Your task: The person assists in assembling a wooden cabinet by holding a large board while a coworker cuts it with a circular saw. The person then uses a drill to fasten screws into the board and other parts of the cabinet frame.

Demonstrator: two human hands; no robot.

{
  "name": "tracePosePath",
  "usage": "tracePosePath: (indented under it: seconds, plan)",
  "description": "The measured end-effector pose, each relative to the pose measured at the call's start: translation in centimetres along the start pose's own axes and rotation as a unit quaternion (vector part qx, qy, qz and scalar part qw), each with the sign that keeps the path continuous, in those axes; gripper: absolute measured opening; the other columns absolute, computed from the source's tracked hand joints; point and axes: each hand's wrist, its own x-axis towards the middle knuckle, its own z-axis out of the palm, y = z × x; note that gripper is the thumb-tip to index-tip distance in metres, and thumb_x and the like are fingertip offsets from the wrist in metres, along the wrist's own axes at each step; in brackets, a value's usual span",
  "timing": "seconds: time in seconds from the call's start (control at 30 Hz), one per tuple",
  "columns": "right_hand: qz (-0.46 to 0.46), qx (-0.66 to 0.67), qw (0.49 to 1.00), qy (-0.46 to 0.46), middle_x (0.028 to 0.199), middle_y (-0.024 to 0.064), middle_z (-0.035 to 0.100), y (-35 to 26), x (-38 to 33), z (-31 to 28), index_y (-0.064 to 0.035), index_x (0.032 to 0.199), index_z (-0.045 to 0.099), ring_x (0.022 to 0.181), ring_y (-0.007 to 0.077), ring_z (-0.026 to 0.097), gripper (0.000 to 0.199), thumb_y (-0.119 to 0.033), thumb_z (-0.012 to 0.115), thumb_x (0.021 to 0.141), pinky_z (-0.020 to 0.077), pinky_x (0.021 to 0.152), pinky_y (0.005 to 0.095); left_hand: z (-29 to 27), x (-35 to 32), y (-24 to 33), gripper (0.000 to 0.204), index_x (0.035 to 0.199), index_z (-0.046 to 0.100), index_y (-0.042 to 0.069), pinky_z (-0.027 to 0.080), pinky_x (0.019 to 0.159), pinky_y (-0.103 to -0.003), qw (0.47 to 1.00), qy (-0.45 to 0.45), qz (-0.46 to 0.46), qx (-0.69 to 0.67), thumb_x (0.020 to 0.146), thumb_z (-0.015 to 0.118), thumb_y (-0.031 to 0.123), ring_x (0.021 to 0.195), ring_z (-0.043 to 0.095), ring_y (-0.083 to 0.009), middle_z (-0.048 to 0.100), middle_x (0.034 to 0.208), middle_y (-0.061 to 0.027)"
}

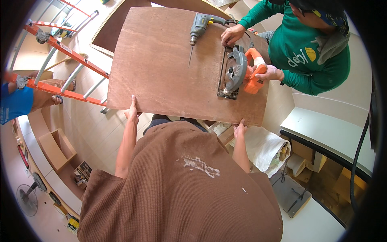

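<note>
A large brown plywood sheet [161,64] lies flat in front of me. My left hand [132,109] grips its near edge at the left, thumb on top. My right hand [240,129] holds the same near edge at the right. On the sheet's right side a co-worker in a green long-sleeved shirt [310,52] runs an orange and grey circular saw [241,72], one hand [271,74] on its handle and the other hand [232,34] pressed on the sheet. A grey power drill [200,26] with a long bit lies on the sheet's far part.
An orange and silver ladder [64,60] lies on the tiled floor to the left, with another person's blue-sleeved arm [16,101] beside it. A white sack [264,147] sits under the sheet's right corner. A white countertop [326,133] and cardboard boxes [306,159] stand at right; a fan [27,198] at lower left.
</note>
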Motion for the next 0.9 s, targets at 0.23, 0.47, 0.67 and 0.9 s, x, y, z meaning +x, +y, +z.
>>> tracePosePath:
  seconds: [0.23,0.47,0.67,0.9]
  plan:
    - [-0.005,-0.013,1.000,0.004,0.132,0.0171,0.042,0.3,0.4,-0.2,-0.0038,0.133,0.025,0.110,0.0354,0.054,0.054,-0.029,0.053,0.094,0.0479,0.089,0.0555,0.1,0.0,-0.2,0.067,0.103,0.058,-0.007,0.051,0.044,-0.030,1.000,0.015,0.006,-0.006,0.071,0.077,0.048,0.069,0.063,-0.0200,0.063,0.092,-0.0136]
    - [0.007,-0.011,0.999,-0.033,0.142,0.0146,0.032,0.2,0.1,-0.1,-0.0022,0.139,0.016,0.123,0.0338,0.043,0.067,-0.032,0.054,0.093,0.0386,0.097,0.0579,0.0,-0.1,0.1,0.067,0.103,0.058,-0.007,0.053,0.048,-0.032,1.000,0.016,0.002,0.009,0.071,0.078,0.048,0.071,0.063,-0.0200,0.063,0.092,-0.0134]
    - [-0.005,-0.003,1.000,-0.006,0.136,0.0169,0.037,0.2,0.0,0.1,-0.0009,0.136,0.019,0.116,0.0344,0.049,0.063,-0.030,0.055,0.093,0.0493,0.087,0.0536,0.1,-0.2,0.1,0.069,0.104,0.057,-0.009,0.056,0.053,-0.035,1.000,0.019,0.005,0.003,0.070,0.078,0.047,0.073,0.064,-0.0222,0.062,0.095,-0.0150]
    - [0.003,0.007,1.000,-0.015,0.131,0.0149,0.044,0.1,0.0,0.1,-0.0081,0.135,0.026,0.111,0.0342,0.054,0.054,-0.029,0.053,0.094,0.0463,0.092,0.0538,-0.1,1.0,-0.7,0.074,0.105,0.056,-0.012,0.057,0.060,-0.039,1.000,0.010,0.013,-0.010,0.069,0.078,0.048,0.078,0.064,-0.0250,0.062,0.098,-0.0174]
